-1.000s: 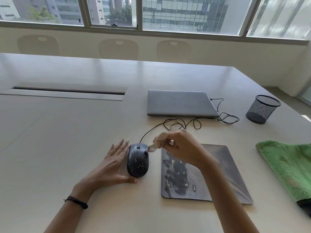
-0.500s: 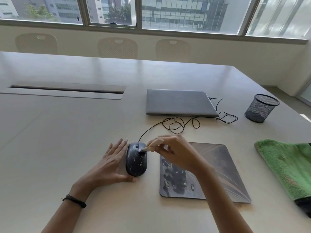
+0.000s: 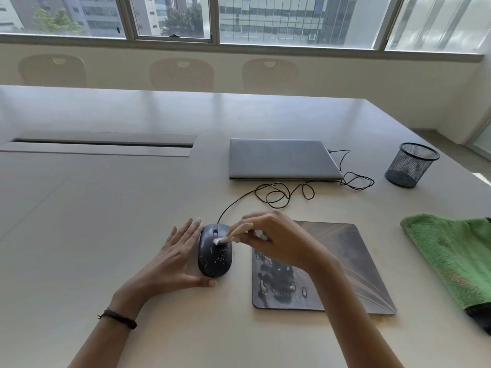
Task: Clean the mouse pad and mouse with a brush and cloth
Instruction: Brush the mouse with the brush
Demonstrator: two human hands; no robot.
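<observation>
As the right hand (image 3: 276, 240), pinching the brush (image 3: 233, 233), drew its bristles from the edge of the mouse (image 3: 215, 258) onto its speckled top, the left hand (image 3: 172, 258) stayed flat against its side; the pad (image 3: 358, 256), under the right wrist, likely still awaited cleaning.

The only readable writing stands on the dark rectangular mouse pad (image 3: 345, 261), close to its near-left corner: one line of pale capital lettering (image 3: 279, 293), of which roughly "RONIC" can be made out. The letters before it are too blurred to read.
</observation>
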